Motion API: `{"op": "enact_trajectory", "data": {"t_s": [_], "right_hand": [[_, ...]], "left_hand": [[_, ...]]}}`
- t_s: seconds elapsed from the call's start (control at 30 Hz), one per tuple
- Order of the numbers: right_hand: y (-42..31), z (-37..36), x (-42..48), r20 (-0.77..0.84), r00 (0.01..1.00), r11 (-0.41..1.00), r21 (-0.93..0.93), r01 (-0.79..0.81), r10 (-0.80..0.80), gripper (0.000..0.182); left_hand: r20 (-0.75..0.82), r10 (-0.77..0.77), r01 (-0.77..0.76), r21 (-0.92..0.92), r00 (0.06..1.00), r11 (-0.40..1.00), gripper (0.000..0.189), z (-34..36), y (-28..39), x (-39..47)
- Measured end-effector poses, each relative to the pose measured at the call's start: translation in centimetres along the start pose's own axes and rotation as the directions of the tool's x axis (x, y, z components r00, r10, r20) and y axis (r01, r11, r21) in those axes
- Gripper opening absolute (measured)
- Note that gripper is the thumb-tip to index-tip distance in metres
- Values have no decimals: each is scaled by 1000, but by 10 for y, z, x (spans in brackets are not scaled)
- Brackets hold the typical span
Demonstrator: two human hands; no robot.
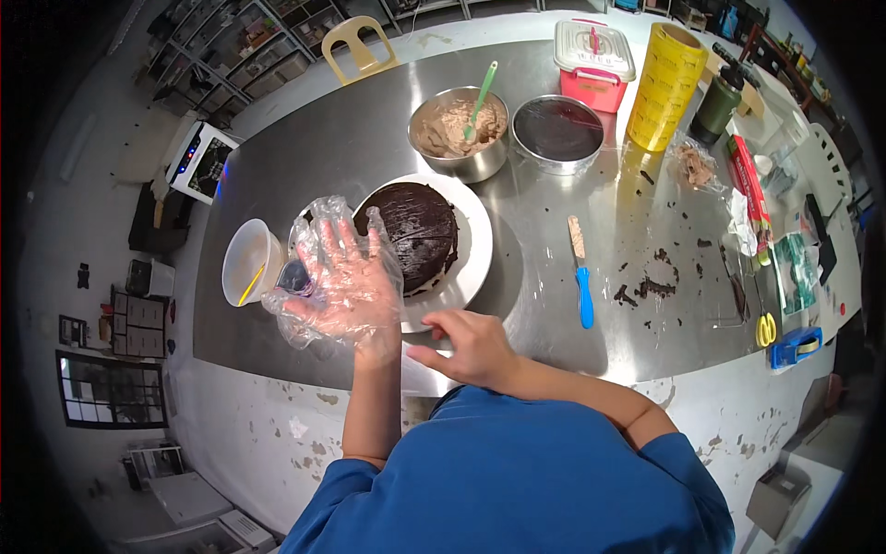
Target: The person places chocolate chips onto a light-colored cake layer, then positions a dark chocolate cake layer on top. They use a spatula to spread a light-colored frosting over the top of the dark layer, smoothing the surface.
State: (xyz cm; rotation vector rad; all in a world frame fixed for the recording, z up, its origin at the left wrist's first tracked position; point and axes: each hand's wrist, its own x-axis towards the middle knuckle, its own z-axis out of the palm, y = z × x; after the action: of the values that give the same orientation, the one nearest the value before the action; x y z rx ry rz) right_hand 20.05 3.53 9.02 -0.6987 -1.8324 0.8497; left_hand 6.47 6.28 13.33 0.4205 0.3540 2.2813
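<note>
A thin clear plastic glove covers my left hand (349, 280). Its palm faces me with the fingers spread, and nothing is in it. My right hand (477, 346) is bare and empty, its fingers loosely bent and thumb apart, near the front rim of a white round plate (477, 242). On that plate rests a dark chocolate cake (419, 235) with a pale layer showing low on its side. My left hand hides the cake's left edge and part of a small cup (294, 277). Left of the hand stands a translucent plastic tub (242, 249) with a yellow-handled utensil (251, 285) inside.
Beyond the plate are a steel bowl (460, 166) of brown frosting with a green spatula (481, 100), and a film-covered cake pan (557, 165). Rightward lie a blue-handled palette knife (584, 298), cake scraps (654, 285), yellow-handled scissors (766, 331) and a standing wrap roll (661, 97).
</note>
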Motion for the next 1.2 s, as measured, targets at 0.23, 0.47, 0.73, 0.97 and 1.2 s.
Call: {"op": "enact_trajectory", "data": {"t_s": [0.23, 0.47, 0.73, 0.97, 1.2], "right_hand": [[4, 15, 2, 28, 989, 989, -25, 147, -146, 17], [9, 21, 3, 26, 987, 987, 14, 159, -160, 16], [7, 31, 8, 87, 984, 984, -75, 162, -156, 9], [16, 45, -4, 190, 941, 958, -20, 287, -278, 9], [25, 27, -18, 315, 944, 981, -126, 148, -102, 11]], "left_hand": [[-23, 1, 0, 37, 1000, 999, 66, -9, 10, -14], [10, 9, -11, 115, 1000, 993, 65, -5, 20, -14], [-29, -1, 5, 141, 1000, 990, 65, -11, 25, -16], [-33, 98, -71, 475, 995, 877, 57, -11, 30, 3], [377, -378, -365, 925, 846, 106, 36, -74, 37, -2]]}}
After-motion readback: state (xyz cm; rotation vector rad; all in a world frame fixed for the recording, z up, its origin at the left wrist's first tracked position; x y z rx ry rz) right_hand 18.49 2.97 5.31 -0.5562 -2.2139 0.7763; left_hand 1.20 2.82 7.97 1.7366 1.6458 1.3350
